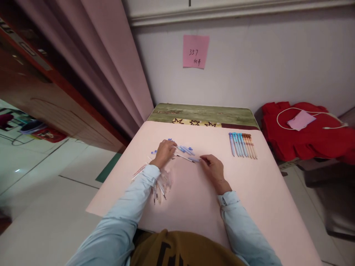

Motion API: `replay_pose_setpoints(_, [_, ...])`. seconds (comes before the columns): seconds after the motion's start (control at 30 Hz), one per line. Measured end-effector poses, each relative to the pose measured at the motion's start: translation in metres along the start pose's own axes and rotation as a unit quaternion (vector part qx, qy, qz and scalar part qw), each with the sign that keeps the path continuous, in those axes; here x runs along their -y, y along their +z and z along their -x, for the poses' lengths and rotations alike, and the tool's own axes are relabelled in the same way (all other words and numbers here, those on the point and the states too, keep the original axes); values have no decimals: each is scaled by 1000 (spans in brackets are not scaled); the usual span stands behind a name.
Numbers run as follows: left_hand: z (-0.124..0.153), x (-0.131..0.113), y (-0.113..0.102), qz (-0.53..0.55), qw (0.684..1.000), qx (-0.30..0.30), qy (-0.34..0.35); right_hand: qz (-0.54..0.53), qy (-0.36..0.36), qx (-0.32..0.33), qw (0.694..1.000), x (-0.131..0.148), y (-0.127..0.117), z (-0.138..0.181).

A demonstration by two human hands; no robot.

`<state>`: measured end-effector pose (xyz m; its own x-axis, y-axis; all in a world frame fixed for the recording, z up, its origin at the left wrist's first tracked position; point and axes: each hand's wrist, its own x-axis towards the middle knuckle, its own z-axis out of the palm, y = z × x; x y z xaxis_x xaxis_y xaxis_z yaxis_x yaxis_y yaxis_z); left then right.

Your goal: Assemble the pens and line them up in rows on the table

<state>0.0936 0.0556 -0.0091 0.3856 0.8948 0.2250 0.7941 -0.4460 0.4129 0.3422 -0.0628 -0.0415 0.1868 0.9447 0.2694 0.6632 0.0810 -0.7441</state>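
Note:
My right hand [213,165] is closed with its fingertips on one end of a blue pen barrel [195,160], which points left. A thin white pen refill [185,158] with a dark tip lies between my hands, its tip close to that barrel. My left hand [165,151] is bent with its fingertips pinched; what they hold is too small to make out. Beyond the fingertips, several blue pen barrels [186,150] lie together. Small blue pen parts [154,152] are beside my left hand. Below my left wrist spreads a pile of loose refills [161,186], partly covered by the sleeve.
A row of blue and brown pens [243,145] lies at the right of the pale-covered table [249,207]. Behind the table is a wall with a pink note [195,51]. Red cloth [299,142] with a white cable sits to the right; a pink curtain [111,48] hangs left.

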Motion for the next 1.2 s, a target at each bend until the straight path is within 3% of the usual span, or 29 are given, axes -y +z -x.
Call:
replay_pose_setpoints(0.23, [-14, -1, 12, -14, 996, 47, 73, -17, 3, -3, 1000, -1, 2, -2])
replay_pose_setpoints(0.5, [-16, -8, -12, -21, 986, 103, 130, -25, 3, -15, 1000, -3, 4, -2])
replay_pose_setpoints(0.6, [-8, -14, -22, 22, 994, 71, 86, -25, 3, -17, 1000, -2, 3, -2])
replay_pose_setpoints(0.67, [1, -27, -23, 130, 991, 23, 10, -24, 3, -19, 1000, -2, 3, -3])
replay_pose_setpoints(0.73, [13, -47, -17, 319, 944, -22, -87, -28, 4, -23, 999, -2, 3, -3])
replay_pose_setpoints(0.8, [27, -70, -6, 539, 826, -12, -166, -41, 5, -28, 999, -3, 4, -4])
replay_pose_setpoints(0.87, [39, -90, 6, 672, 707, 24, -219, -62, 11, -34, 997, -4, 4, -4])
replay_pose_setpoints(0.93, [48, -103, 17, 734, 629, 42, -253, -88, 17, -46, 995, -4, 4, -5])
replay_pose_setpoints(1.03, [51, -110, 30, 762, 585, 33, -276, -119, 18, -85, 989, -3, 4, -6])
replay_pose_setpoints(1.2, [45, -116, 44, 779, 577, -31, -244, -129, 1, -107, 986, 4, 2, -7])
